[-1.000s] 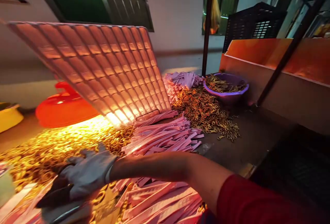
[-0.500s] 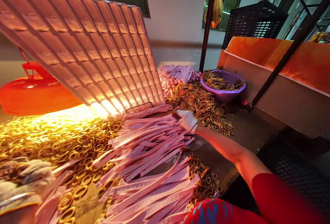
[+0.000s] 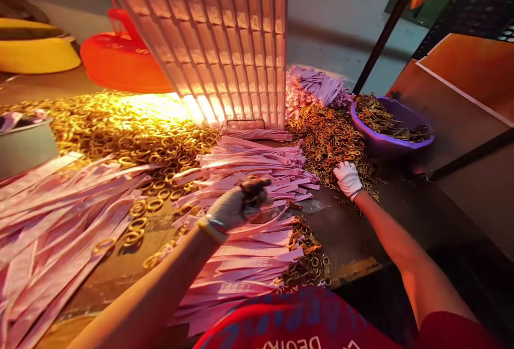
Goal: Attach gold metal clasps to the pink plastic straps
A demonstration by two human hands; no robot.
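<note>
My left hand (image 3: 236,207), in a worn glove with bare fingertips, is above the middle of the pink strips (image 3: 257,161). Its fingers are curled, and what lies between them is too blurred to name. My right hand (image 3: 347,179), in a white glove, reaches to the near edge of a pile of small metal clasps (image 3: 329,137). Its fingers are bent down against the clasps; anything under them is hidden. Gold rings (image 3: 136,220) lie left of the strips. More pink strips with clasps at their ends (image 3: 257,263) lie close to my body.
A red heat lamp (image 3: 124,62) glows over the ring pile beside an upright ribbed panel (image 3: 225,44). A purple basin (image 3: 391,143) of clasps stands back right, near a dark pole (image 3: 387,30). Long pink strips (image 3: 68,220) and a grey container (image 3: 28,145) are at left.
The view has swung left and down. My left hand has moved from the lower left to over the middle strips. My right hand has shifted from the strips' ends rightward to the clasp pile.
</note>
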